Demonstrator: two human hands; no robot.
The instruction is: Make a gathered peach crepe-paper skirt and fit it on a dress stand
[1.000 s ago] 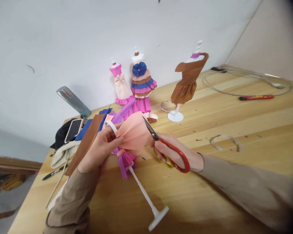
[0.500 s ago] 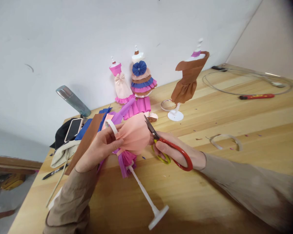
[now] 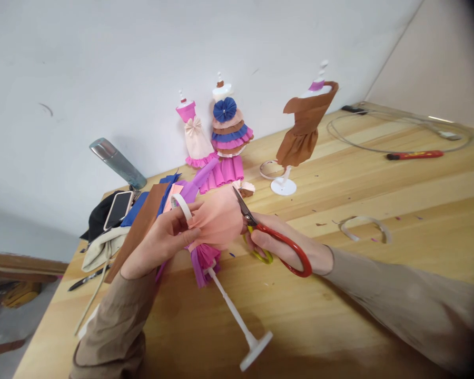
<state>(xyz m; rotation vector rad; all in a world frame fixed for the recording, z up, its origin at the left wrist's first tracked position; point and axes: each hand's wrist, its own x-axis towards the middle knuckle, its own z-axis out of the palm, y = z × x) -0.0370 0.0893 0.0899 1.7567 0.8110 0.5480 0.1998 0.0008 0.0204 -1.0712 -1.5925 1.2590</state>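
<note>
A craft workspace, shown by dressed mannequins (image 3: 232, 126), scissors (image 3: 250, 217) and wooden table (image 3: 300, 321).

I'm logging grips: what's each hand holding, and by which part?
Left hand: peach crepe paper by its gathered end; white tape roll, hold hidden. Right hand: scissors by their handles.

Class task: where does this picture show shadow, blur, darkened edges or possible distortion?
Head view: the scissors look fairly sharp; the right sleeve softens toward a dark, blurred edge. Head view: faint shadow on the wall beside the silver-topped bottle, whose lean may reflect wide-angle distortion.
</note>
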